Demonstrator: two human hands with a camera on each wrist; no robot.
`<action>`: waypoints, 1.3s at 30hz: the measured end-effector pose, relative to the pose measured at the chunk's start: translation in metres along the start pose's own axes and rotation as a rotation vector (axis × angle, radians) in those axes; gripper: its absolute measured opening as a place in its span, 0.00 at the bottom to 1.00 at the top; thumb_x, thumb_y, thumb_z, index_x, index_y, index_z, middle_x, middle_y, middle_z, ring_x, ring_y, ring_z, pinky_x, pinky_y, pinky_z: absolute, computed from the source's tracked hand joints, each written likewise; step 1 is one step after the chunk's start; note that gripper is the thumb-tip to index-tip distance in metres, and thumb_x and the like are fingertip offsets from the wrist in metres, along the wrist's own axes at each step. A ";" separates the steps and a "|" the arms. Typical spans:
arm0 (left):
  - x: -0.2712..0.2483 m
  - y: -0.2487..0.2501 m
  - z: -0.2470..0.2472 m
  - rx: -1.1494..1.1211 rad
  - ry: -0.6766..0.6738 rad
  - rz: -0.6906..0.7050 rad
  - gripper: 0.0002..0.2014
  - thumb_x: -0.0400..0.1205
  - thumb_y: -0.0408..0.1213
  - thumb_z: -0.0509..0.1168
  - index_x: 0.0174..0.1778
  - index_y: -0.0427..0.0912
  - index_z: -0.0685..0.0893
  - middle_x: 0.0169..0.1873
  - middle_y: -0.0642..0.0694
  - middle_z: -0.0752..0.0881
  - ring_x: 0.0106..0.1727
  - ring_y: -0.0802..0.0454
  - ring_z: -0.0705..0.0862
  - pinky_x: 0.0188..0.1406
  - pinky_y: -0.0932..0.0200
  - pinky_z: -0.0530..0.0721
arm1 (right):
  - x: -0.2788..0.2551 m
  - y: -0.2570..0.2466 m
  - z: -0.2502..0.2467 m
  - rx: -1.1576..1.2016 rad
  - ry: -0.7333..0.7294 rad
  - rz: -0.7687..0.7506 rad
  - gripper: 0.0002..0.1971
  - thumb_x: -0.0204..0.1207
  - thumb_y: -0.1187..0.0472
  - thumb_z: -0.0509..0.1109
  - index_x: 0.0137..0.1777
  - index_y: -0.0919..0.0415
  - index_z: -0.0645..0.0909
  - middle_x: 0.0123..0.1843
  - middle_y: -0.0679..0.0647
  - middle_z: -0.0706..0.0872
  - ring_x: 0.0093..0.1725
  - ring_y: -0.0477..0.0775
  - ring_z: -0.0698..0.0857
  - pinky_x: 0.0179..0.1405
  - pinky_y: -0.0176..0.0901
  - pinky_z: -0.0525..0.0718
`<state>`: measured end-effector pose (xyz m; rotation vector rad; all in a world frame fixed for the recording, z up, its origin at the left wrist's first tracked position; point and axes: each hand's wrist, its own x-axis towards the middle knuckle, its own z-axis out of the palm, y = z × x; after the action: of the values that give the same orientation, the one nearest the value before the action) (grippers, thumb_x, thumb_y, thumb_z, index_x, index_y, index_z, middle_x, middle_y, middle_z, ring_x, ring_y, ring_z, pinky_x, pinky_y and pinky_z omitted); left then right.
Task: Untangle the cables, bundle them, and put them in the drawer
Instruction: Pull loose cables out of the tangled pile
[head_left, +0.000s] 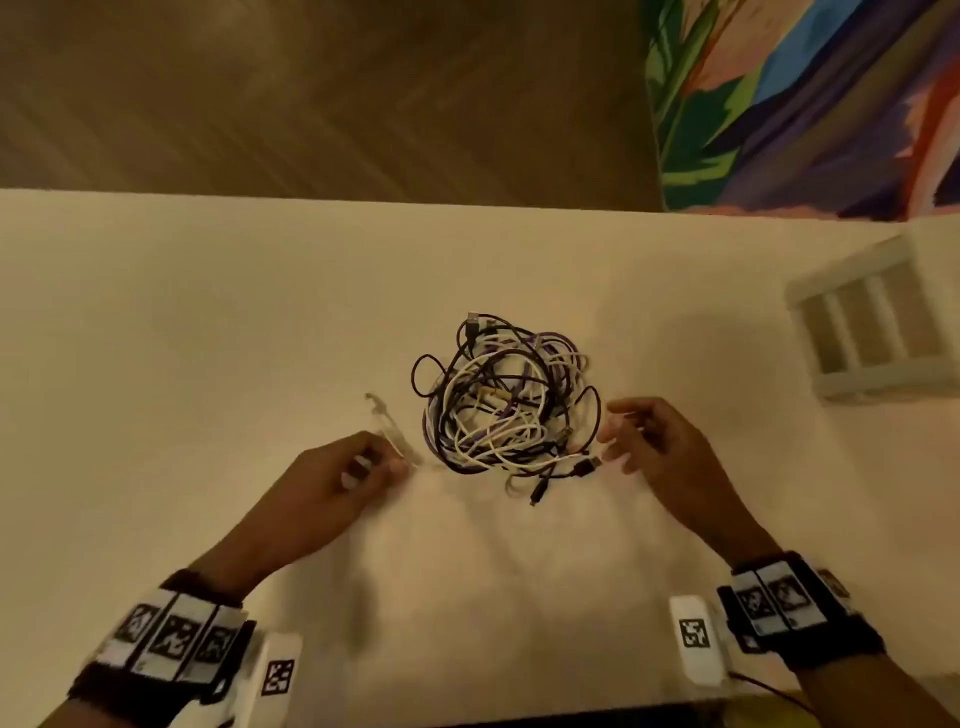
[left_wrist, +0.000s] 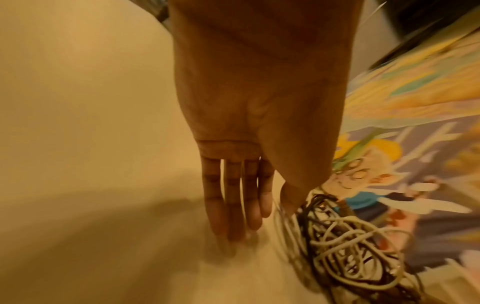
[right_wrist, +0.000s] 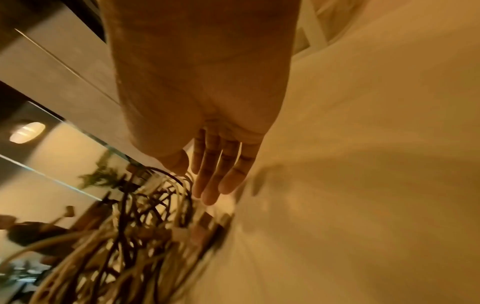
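Observation:
A tangle of black, white and purple cables (head_left: 504, 405) lies in a heap in the middle of the cream tabletop (head_left: 208, 322). My left hand (head_left: 384, 467) hovers just left of the heap with its fingers out straight; a pale, blurred strand (head_left: 387, 431) runs by its fingertips, and I cannot tell if they touch it. In the left wrist view the left hand (left_wrist: 262, 218) is flat, thumb beside the tangle (left_wrist: 350, 242). My right hand (head_left: 615, 436) is at the heap's right edge, fingers loosely extended near several plug ends (head_left: 587, 465). The right wrist view shows the right hand (right_wrist: 197, 181) holding nothing, the tangle (right_wrist: 124, 236) just beyond it.
A white slatted box (head_left: 872, 322) stands at the table's right edge. A colourful painted panel (head_left: 789, 104) leans beyond the far right corner. Wooden floor (head_left: 311, 93) lies past the table's far edge. Both wrists wear marker bands.

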<state>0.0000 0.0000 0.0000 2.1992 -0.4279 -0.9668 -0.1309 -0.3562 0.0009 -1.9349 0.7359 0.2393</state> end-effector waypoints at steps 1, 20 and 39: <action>0.010 -0.005 -0.001 0.011 -0.024 0.049 0.10 0.89 0.55 0.66 0.54 0.55 0.89 0.47 0.58 0.93 0.47 0.57 0.91 0.49 0.56 0.89 | 0.007 0.000 0.001 -0.007 0.011 -0.061 0.08 0.91 0.58 0.69 0.67 0.53 0.84 0.51 0.51 0.95 0.47 0.56 0.94 0.45 0.50 0.91; 0.041 0.003 0.004 0.225 0.036 0.456 0.15 0.82 0.60 0.66 0.56 0.59 0.93 0.53 0.58 0.94 0.54 0.56 0.93 0.51 0.48 0.93 | 0.006 -0.018 0.003 -0.644 -0.006 -0.650 0.15 0.82 0.36 0.65 0.63 0.34 0.87 0.50 0.38 0.94 0.47 0.43 0.94 0.53 0.62 0.93; 0.035 0.048 0.089 0.283 0.325 0.343 0.28 0.86 0.67 0.60 0.51 0.45 0.92 0.42 0.50 0.95 0.45 0.53 0.95 0.53 0.49 0.93 | 0.007 0.056 0.027 -0.127 0.322 -0.786 0.08 0.80 0.42 0.80 0.57 0.37 0.91 0.50 0.43 0.87 0.47 0.44 0.86 0.49 0.44 0.89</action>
<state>-0.0438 -0.0939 -0.0274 2.3715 -0.7919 -0.3736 -0.1542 -0.3528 -0.0569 -2.2562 0.1124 -0.5279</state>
